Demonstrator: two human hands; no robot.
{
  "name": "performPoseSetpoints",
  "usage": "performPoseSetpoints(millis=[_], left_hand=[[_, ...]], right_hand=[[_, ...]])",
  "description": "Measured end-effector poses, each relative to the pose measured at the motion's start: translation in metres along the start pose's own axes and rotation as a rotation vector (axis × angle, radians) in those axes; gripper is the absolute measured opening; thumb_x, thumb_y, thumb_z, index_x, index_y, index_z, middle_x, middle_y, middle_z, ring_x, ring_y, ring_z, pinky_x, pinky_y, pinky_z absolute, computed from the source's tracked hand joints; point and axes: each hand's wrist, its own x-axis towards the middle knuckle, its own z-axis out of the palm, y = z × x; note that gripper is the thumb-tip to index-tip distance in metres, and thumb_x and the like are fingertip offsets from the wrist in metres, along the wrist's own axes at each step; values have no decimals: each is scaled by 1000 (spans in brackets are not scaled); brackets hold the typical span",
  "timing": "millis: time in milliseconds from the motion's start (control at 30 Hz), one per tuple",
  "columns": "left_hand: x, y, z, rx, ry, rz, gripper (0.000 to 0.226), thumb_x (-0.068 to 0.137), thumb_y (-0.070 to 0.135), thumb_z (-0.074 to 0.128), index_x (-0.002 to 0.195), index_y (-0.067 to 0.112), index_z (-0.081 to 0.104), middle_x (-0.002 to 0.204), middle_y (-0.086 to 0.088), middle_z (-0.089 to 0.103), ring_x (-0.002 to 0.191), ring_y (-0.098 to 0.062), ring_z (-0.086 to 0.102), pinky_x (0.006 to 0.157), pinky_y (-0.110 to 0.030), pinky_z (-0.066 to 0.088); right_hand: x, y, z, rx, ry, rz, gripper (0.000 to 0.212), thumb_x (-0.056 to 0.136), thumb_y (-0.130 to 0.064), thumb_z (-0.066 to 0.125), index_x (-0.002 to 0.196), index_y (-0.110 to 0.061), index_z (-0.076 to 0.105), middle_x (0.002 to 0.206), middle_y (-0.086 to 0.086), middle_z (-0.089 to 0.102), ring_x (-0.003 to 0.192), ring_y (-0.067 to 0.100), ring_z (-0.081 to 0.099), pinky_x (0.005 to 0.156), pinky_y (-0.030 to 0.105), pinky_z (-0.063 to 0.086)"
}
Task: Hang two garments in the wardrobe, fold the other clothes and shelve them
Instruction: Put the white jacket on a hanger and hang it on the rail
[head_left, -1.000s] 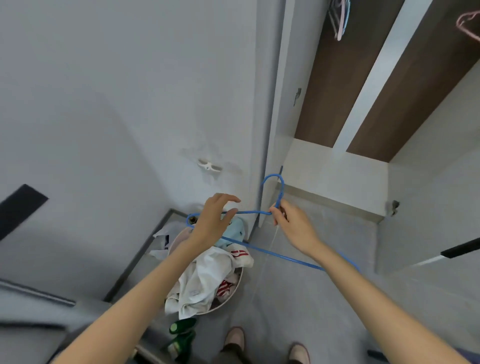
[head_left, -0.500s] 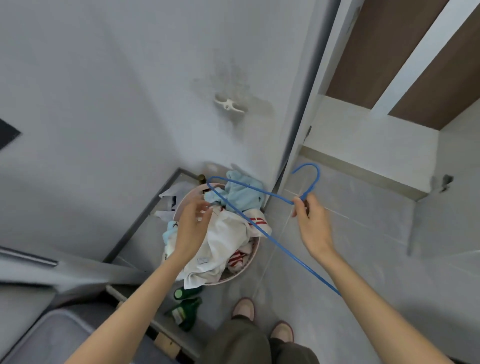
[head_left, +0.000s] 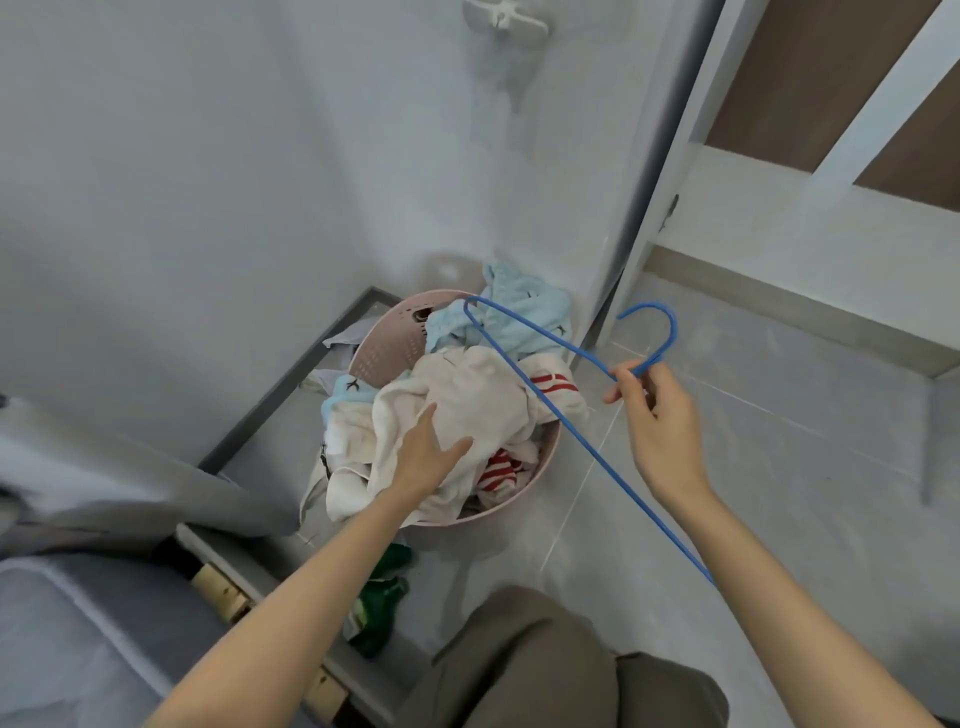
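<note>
Blue wire hanger (head_left: 673, 327), held at the base of its hook by the right hand (head_left: 660, 421); the grip is a pinch of thumb and fingertips (head_left: 630, 372) on the wire, with the frame slanting down and back alongside the right forearm. The left hand (head_left: 426, 460) reaches down to the pink laundry basket (head_left: 382, 338) on the floor, its grip spread, fingers straight and resting flat on the cream garment (head_left: 467, 395) at the top of the heap. A pale blue garment (head_left: 524, 312) lies behind it in the basket. The open wardrobe (head_left: 769, 218) stands to the right, well apart from the clothes. Step in hand, by appearance: choosing the first garment to hang; nothing is hung yet. The next move calls for closing the left fingers on the cream cloth, lifting it free of the heap, and threading the hanger into its neck.
</note>
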Motion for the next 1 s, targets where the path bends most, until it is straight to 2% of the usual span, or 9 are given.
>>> performPoseSetpoints(millis=[100,233,333,533,633,733,800,900,1000], left_hand=[[2,-7,10,-32,-146,-67,123,58,74,69,148,6,20,149,-17,33,136,-32,33,112,-39,29],[8,-24,18,68,-31,6,100,78,41,74,152,18,11,154,-9,25,138,-28,30,112,-41,28],[13,-22,19,-32,-18,-1,84,88,22,65,152,16,11,150,-13,34,134,-29,38,107,-34,31],[17,-8,10,-133,49,37,61,93,28,58,144,12,30,143,-12,44,126,-28,45,96,-26,32],[15,14,-8,-241,25,94,54,92,30,58,140,19,36,132,3,46,115,-12,44,90,-20,31],[6,46,-25,-337,-61,176,47,91,28,61,133,24,41,116,20,44,101,2,44,76,3,31],[-4,73,-33,-401,-97,223,38,90,25,62,126,26,46,109,23,46,94,12,45,68,7,32],[-24,123,-47,-542,-137,285,28,92,23,61,117,29,49,112,16,53,95,9,52,76,-1,41],[-49,174,-59,-694,-171,355,25,92,15,59,115,22,49,128,-8,55,114,-23,55,98,-36,47]], right_hand=[[-17,-1,-4,3,-10,4,21,97,-20,49,83,-32,59,74,-8,62,54,3,42,52,12,34],[-21,-6,-8,-41,-30,8,20,98,-22,48,85,-34,58,78,-7,65,58,11,45,53,14,35],[-17,-7,-5,-52,-34,17,20,98,-23,47,86,-34,57,79,-6,65,52,6,40,49,13,33],[-6,-9,2,-75,-44,30,18,99,-22,46,90,-32,58,80,-4,64,51,1,42,49,11,34],[-5,-20,3,-95,-30,29,20,99,-25,45,87,-38,54,80,-8,64,58,-4,48,54,8,35],[-9,-34,-2,-97,-56,20,13,100,-28,43,90,-32,50,85,-7,65,54,-4,47,53,10,36],[-17,-46,-11,-90,-99,19,9,99,-29,45,90,-28,44,88,-8,62,56,2,47,56,16,38],[-28,-72,-26,-21,-124,9,21,94,-22,55,91,-20,34,88,-11,59,57,11,38,62,26,38],[-41,-101,-45,34,-100,-40,35,89,-16,63,87,-24,29,100,0,60,53,-2,41,60,14,34]])
